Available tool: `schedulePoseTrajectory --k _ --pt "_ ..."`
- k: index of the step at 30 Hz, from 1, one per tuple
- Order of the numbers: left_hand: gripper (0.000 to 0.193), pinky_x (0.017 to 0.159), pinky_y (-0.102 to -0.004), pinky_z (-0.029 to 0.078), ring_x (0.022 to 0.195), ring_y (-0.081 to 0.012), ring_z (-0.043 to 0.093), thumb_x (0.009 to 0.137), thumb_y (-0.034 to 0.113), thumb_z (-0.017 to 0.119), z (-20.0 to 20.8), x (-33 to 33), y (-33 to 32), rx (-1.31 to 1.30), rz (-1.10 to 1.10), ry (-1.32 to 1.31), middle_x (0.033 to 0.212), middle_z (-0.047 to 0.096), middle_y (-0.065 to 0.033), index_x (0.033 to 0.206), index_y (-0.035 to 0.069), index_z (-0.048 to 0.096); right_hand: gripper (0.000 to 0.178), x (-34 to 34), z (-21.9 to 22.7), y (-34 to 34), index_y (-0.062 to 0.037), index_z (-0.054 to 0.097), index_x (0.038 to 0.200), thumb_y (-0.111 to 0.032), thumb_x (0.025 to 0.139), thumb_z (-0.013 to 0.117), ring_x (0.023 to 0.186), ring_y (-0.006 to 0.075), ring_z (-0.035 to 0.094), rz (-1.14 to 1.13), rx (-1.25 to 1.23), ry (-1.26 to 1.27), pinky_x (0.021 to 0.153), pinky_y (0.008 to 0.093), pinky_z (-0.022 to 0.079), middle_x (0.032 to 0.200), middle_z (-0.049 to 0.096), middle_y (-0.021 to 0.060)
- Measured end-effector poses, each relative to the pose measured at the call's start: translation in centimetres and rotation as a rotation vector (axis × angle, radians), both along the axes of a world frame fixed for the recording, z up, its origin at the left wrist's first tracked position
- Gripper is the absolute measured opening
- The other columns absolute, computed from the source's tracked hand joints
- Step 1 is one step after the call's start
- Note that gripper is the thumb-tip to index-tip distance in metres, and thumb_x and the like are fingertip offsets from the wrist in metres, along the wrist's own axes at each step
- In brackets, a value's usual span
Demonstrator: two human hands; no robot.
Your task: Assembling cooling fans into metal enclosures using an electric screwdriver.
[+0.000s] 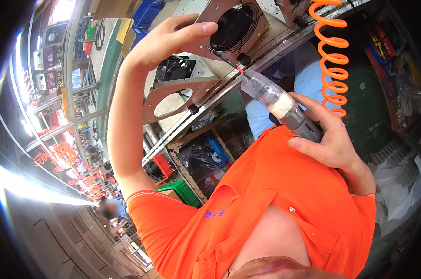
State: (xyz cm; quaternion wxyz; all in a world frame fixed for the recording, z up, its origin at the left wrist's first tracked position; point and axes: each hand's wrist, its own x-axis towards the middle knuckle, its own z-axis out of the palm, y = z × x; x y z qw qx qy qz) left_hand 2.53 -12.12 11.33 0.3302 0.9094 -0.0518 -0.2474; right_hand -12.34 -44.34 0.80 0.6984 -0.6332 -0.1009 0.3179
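My left hand holds the edge of a metal fan panel, thumb across the front and the other fingers partly hidden behind it. A round black fan with a wire guard is set in that panel. In my right hand is a power screwdriver, its grey body wrapped in clear plastic and pale tape. Its long, thin bit points up and left, the tip close to the panel's lower left corner; whether it touches a screw I cannot tell.
Beside the panel stands another metal bracket with a round cutout and a black fan. An orange coiled hose hangs on the right. Below the bench edge are a green bin and a red box. Blue bins sit at the far left.
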Motion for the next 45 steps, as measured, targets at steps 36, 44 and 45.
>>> schedulePoseTrajectory --k 36,44,45 --pt "0.050 0.085 -0.0296 0.054 0.090 -0.0212 0.073 0.088 0.040 0.061 -1.7 1.3 1.7 -0.121 0.052 0.073 0.098 0.074 -0.0134 0.112 -0.003 0.070 0.080 -0.5 -1.2 0.5 0.0042 0.047 0.149 -0.017 0.081 0.085 0.114 0.0174 0.066 -0.057 0.051 -0.179 0.100 0.0303 0.049 0.127 0.067 0.0152" --pt "0.052 0.082 -0.0314 0.059 0.091 -0.0213 0.073 0.088 0.041 0.062 -1.6 1.1 1.4 -0.136 0.089 0.068 0.100 0.074 -0.0136 0.114 -0.003 0.070 0.081 -0.6 -0.8 0.4 0.0044 0.046 0.149 -0.017 0.082 0.085 0.114 0.0174 0.066 -0.039 0.056 -0.248 0.099 0.0306 0.049 0.128 0.067 0.0161" --pt "0.053 0.082 -0.0319 0.059 0.091 -0.0214 0.073 0.088 0.042 0.063 -1.7 1.2 1.6 -0.110 0.083 0.062 0.101 0.074 -0.0138 0.115 -0.003 0.070 0.081 -0.7 -0.8 0.4 0.0044 0.046 0.149 -0.017 0.082 0.085 0.114 0.0174 0.066 -0.038 0.056 -0.253 0.099 0.0306 0.049 0.128 0.067 0.0161"
